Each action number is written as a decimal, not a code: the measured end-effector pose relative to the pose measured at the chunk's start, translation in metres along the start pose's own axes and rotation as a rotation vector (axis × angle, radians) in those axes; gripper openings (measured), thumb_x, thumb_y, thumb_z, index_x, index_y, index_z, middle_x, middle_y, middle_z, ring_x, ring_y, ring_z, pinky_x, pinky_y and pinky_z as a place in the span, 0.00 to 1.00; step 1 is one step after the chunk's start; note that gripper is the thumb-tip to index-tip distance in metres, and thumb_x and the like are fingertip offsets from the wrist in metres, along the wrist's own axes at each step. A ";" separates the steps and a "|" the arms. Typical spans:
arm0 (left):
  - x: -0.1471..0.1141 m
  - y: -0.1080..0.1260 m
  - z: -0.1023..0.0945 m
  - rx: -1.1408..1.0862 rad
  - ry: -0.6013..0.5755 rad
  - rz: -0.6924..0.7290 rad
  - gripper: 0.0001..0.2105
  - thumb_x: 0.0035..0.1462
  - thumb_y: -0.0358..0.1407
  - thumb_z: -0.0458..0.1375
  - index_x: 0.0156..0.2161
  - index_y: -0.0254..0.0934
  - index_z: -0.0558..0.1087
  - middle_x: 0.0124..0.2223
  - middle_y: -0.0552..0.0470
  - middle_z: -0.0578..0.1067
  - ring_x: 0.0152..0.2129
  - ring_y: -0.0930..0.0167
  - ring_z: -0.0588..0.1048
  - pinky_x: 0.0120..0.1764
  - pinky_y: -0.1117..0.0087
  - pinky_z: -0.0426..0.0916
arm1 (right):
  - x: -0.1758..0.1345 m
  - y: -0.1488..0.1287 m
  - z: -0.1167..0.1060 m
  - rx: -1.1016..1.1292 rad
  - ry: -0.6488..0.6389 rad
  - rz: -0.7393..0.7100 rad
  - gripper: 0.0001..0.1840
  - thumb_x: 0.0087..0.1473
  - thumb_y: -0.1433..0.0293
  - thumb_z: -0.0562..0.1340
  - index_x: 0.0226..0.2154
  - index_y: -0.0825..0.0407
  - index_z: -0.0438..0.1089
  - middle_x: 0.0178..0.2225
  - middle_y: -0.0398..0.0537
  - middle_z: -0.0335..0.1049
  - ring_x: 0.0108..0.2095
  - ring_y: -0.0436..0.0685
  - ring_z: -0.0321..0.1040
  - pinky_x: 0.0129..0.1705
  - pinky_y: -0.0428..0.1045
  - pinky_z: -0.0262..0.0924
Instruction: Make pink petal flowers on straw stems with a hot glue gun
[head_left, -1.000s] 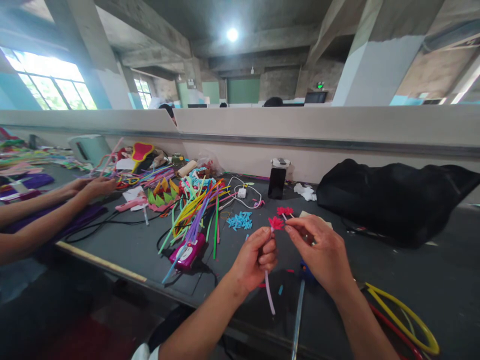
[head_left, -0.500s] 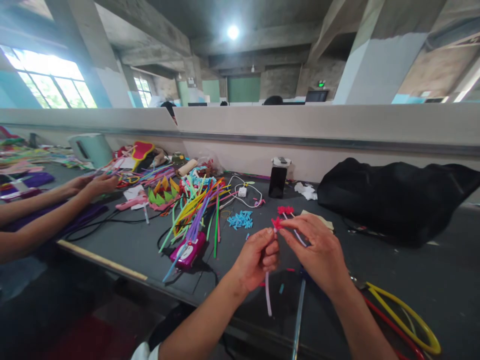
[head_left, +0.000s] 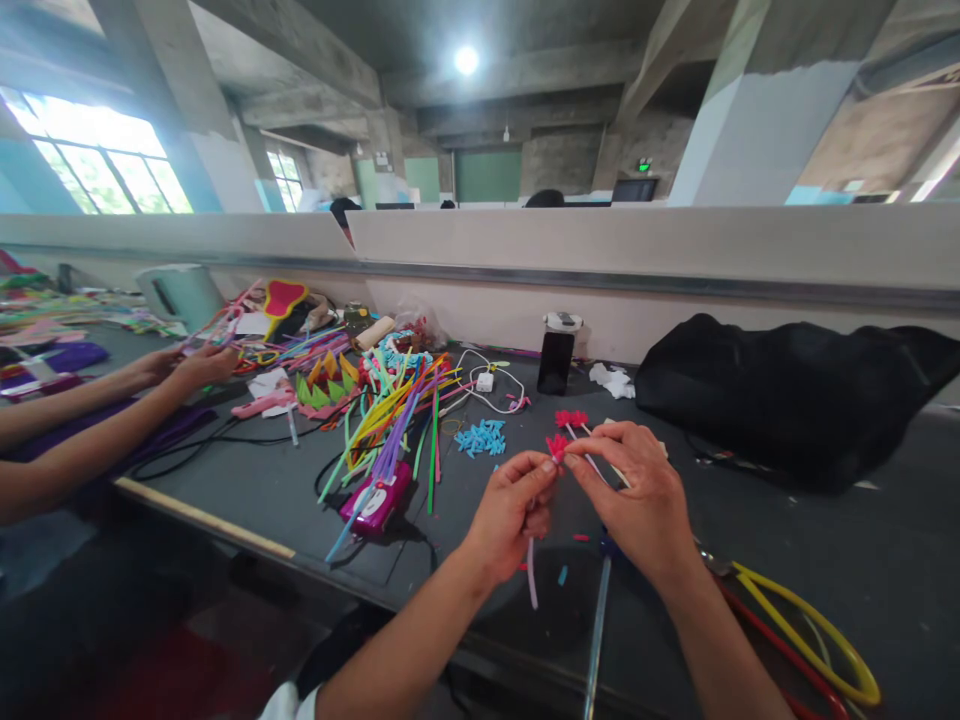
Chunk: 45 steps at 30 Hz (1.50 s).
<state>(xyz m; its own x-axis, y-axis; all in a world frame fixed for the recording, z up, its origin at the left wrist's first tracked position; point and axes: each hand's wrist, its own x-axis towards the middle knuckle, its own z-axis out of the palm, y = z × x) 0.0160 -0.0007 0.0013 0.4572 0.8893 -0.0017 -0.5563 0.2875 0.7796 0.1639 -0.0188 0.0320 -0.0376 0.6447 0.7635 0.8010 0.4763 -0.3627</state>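
My left hand (head_left: 516,512) is closed around a pale lilac pipe cleaner stem (head_left: 532,575), which hangs down below the fist. At its top sits a small pinkish-red flower (head_left: 556,446) of fuzzy petals. Thumb and forefinger of my right hand (head_left: 639,492) pinch at the right side of this flower; the fingertips partly hide what they grip. Just behind my hands, more red flowers (head_left: 571,418) on pale stems lie on the dark table. A few red and blue snippets (head_left: 562,576) are scattered under my hands.
Left of my hands are blue cut pieces (head_left: 481,438), a bundle of coloured pipe cleaners (head_left: 397,430) and a magenta box (head_left: 379,510). A clear rod (head_left: 598,640) and yellow-red looped handles (head_left: 817,625) lie near right. Behind stand a bottle (head_left: 555,362) and black bag (head_left: 787,400). A co-worker's hands (head_left: 199,365) work left.
My left hand has tilted and shifted slightly, and the stem's lower end has moved up and a little left. My right fingers remain at the flower.
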 end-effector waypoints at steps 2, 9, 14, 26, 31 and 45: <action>0.001 -0.001 -0.001 0.001 -0.003 0.008 0.10 0.53 0.39 0.64 0.32 0.34 0.70 0.20 0.62 0.57 0.13 0.82 0.49 0.16 0.77 0.41 | -0.001 0.000 0.001 0.019 -0.002 0.013 0.05 0.56 0.67 0.62 0.32 0.47 0.75 0.34 0.46 0.68 0.39 0.56 0.65 0.41 0.53 0.60; 0.001 -0.001 -0.004 -0.037 -0.020 -0.014 0.10 0.52 0.38 0.64 0.31 0.33 0.71 0.19 0.63 0.54 0.13 0.82 0.46 0.16 0.77 0.38 | -0.002 -0.003 0.007 0.093 0.020 0.063 0.04 0.55 0.69 0.62 0.31 0.48 0.73 0.33 0.45 0.68 0.39 0.57 0.65 0.44 0.53 0.60; 0.001 0.001 -0.003 -0.047 -0.016 -0.042 0.11 0.51 0.38 0.64 0.30 0.34 0.69 0.18 0.64 0.52 0.13 0.83 0.44 0.16 0.77 0.38 | -0.003 -0.006 0.007 0.085 0.018 0.082 0.04 0.55 0.69 0.62 0.30 0.48 0.73 0.33 0.45 0.68 0.39 0.57 0.65 0.44 0.54 0.60; 0.001 0.002 -0.001 -0.068 -0.045 -0.054 0.11 0.52 0.40 0.63 0.30 0.34 0.68 0.18 0.64 0.52 0.12 0.83 0.47 0.15 0.77 0.39 | -0.001 -0.007 0.005 0.099 0.055 0.128 0.05 0.54 0.64 0.64 0.33 0.47 0.73 0.32 0.44 0.71 0.35 0.55 0.67 0.41 0.52 0.62; 0.001 0.005 -0.001 -0.106 -0.058 -0.082 0.11 0.53 0.40 0.63 0.30 0.35 0.67 0.18 0.65 0.50 0.11 0.82 0.47 0.15 0.78 0.41 | 0.002 -0.008 -0.004 0.163 0.088 0.196 0.06 0.56 0.64 0.63 0.34 0.48 0.74 0.32 0.44 0.73 0.31 0.53 0.68 0.37 0.49 0.64; 0.004 0.004 -0.007 -0.249 -0.075 -0.154 0.08 0.53 0.35 0.61 0.31 0.34 0.66 0.20 0.64 0.51 0.11 0.83 0.47 0.14 0.80 0.41 | 0.002 -0.003 -0.003 0.185 -0.115 0.137 0.05 0.54 0.66 0.64 0.36 0.46 0.74 0.34 0.43 0.74 0.34 0.54 0.69 0.39 0.50 0.65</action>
<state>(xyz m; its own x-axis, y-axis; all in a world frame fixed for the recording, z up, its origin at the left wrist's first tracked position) 0.0101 0.0065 0.0001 0.5942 0.8025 -0.0542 -0.6252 0.5032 0.5966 0.1634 -0.0205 0.0360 -0.0121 0.7696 0.6384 0.6810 0.4738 -0.5583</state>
